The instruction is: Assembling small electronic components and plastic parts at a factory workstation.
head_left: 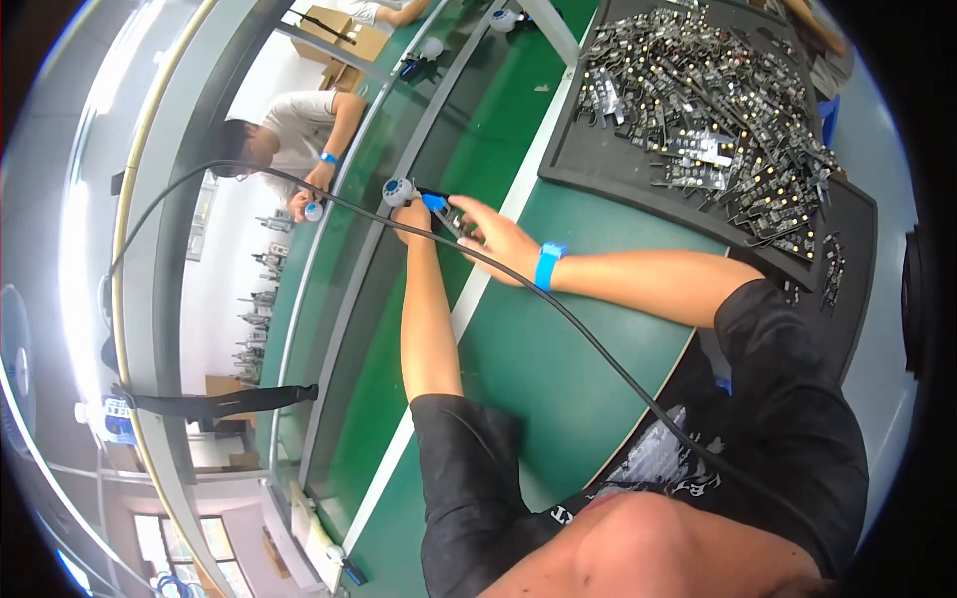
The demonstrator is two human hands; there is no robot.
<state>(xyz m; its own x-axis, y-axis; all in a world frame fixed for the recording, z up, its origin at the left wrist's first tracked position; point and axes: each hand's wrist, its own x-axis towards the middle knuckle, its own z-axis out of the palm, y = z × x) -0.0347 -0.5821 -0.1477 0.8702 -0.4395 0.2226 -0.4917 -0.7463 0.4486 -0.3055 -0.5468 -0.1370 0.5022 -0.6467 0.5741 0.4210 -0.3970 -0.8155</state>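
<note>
My left hand (413, 221) reaches across the green bench, its fingers closed and partly hidden. A round white part (398, 190) with a blue-marked face sits right at its fingertips; whether the hand grips it is not clear. From the right comes my right hand (495, 239), a blue band on its wrist. Its thumb and fingers curl round a slim black piece with a blue section (436, 202), which spans the gap between both hands. A black cable (588, 334) crosses in front of my right hand's wrist side.
A dark tray (608, 169) at the right holds a heap of small black metal-like parts. Beyond a grey rail (364, 239), a co-worker (299, 135) handles another round white part (313, 211). A black strap-like bar (224, 403) juts from the frame at left.
</note>
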